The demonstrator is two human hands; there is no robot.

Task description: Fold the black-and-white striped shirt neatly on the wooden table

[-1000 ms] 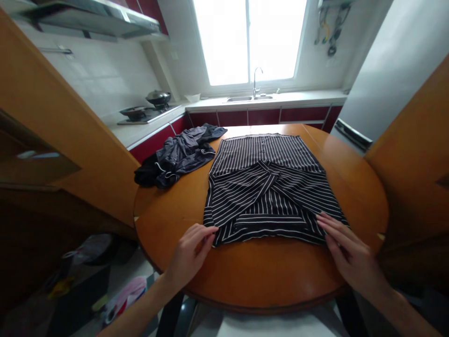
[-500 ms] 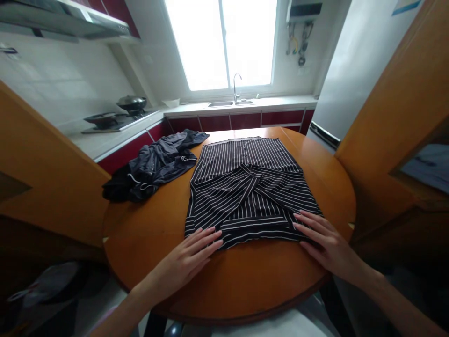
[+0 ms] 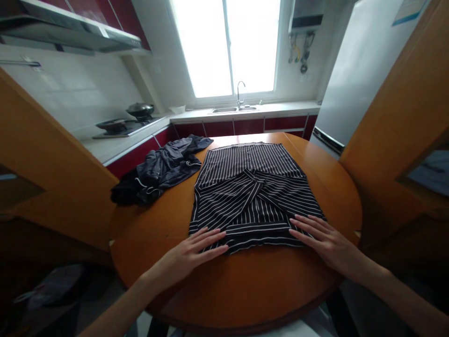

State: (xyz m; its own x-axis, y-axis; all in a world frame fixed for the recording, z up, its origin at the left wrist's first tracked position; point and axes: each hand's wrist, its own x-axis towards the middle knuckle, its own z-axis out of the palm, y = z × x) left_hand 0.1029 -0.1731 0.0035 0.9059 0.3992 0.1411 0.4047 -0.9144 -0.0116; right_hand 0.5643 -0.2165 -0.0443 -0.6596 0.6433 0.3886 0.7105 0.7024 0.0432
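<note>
1. Head view, change: left hand pinched the near-left corner of the shirt a second ago; now it lies flat there. Right hand is also flatter, on the near-right corner.
2. Meaning: reads as pressing the near edge flat rather than gripping it. Shirt layout looks unchanged.
3. Fingers: both sets extended, slightly spread, no pinch visible, nothing held. Can't tell how hard they press.
4. Shirt location: mid-surface, between and beyond the hands, near edge under the fingers.
5. Shirt: black, thin white stripes, looks thin and soft. Stripes run lengthwise on the far part, slant on two folded-over parts meeting near the middle, run crosswise along the near band. Near edge slightly wavy.
6. Surface: rounded, orange-brown wood, glossy, window glare at far end.
7. Dark heap: far left on the surface, crumpled, slight sheen, white trim.
</note>
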